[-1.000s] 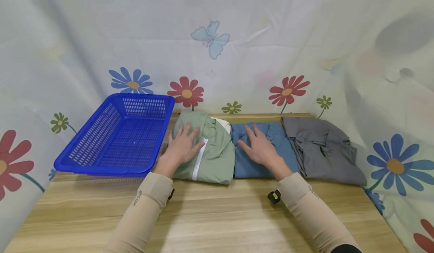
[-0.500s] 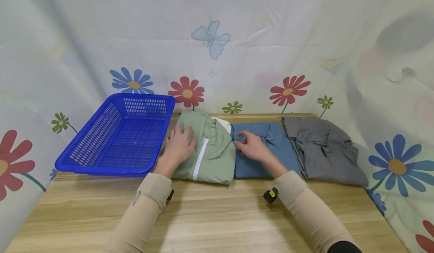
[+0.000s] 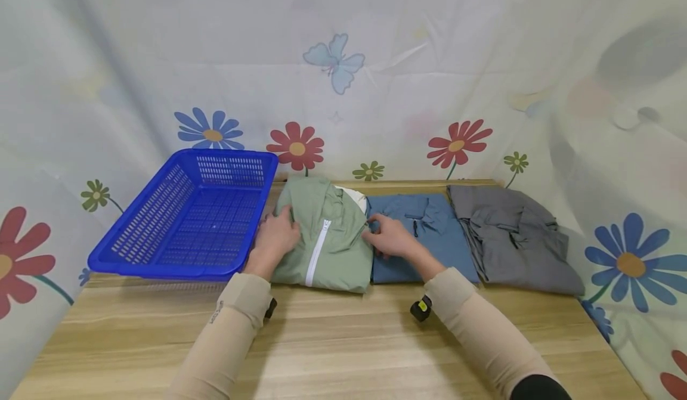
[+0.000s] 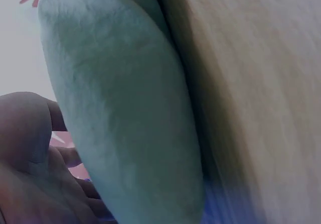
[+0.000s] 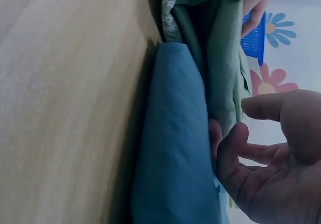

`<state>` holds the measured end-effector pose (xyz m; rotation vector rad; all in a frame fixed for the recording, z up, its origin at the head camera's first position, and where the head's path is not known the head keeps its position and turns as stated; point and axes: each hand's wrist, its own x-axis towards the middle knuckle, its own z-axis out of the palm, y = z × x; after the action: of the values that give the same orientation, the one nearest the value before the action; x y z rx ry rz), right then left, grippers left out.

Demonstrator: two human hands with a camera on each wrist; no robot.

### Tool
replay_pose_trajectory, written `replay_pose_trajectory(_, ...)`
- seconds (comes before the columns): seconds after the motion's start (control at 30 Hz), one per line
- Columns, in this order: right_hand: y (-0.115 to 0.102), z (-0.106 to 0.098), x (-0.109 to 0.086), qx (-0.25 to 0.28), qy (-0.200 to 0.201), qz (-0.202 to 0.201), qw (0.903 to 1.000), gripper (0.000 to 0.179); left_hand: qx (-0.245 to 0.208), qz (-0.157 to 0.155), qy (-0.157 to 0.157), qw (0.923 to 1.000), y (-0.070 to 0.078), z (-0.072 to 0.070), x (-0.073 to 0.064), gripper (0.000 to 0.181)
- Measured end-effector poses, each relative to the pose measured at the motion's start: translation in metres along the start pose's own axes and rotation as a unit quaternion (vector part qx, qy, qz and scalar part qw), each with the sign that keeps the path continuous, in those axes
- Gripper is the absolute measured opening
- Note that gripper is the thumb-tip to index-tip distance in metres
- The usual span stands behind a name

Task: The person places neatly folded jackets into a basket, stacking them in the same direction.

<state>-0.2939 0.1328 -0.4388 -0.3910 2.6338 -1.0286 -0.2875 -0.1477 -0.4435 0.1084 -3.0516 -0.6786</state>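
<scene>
A folded green jacket [image 3: 343, 251] with a white zip lies on the table. My left hand [image 3: 275, 237] is at its left edge, fingers lightly bent; in the left wrist view the fingers [image 4: 70, 156] reach over the jacket's top, partly hidden behind it. At the right edge, my right hand [image 3: 392, 235] pinches the green fabric. The right wrist view has its thumb [image 5: 263, 107] on the upper side and a fingertip [image 5: 215, 133] dipping between the green jacket and a folded blue garment [image 3: 429, 239] beside it.
A blue perforated basket [image 3: 96, 260] stands left of the green jacket, with nothing inside. Right of the blue garment lies a folded grey garment [image 3: 531, 263]. Bare wooden table [image 3: 333, 340] stretches in front. A flower-printed curtain [image 3: 402, 108] hangs close behind and at both sides.
Both hands were spread over the green and blue garments; their fingers have since bent. The left has drawn back to the green jacket's left edge, the right has moved left onto its right edge.
</scene>
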Motion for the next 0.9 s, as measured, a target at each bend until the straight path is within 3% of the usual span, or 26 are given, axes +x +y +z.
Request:
replay_pose_trajectory(0.23, 0.0, 0.009, 0.013, -0.051, 0.002, -0.048, 0.9975, 0.055, -0.009, -0.016, -0.02, 0.9996, -0.007, 0.002, 0.001, 0.062)
replay_pose_trajectory(0.37, 0.001, 0.014, 0.019, -0.075, 0.008, -0.054, 0.9956, 0.058, -0.012, -0.021, -0.021, 0.9995, -0.009, 0.004, 0.002, 0.063)
replay_pose_trajectory(0.7, -0.006, 0.018, 0.02, -0.04, 0.012, -0.079, 0.996, 0.06, -0.019, -0.043, -0.03, 0.9985, -0.005, 0.004, 0.004, 0.063)
replay_pose_trajectory(0.9, -0.005, 0.014, 0.024, 0.026, -0.004, -0.046, 0.9986, 0.062, -0.033, -0.062, -0.037, 0.9968, -0.002, 0.001, 0.004, 0.064)
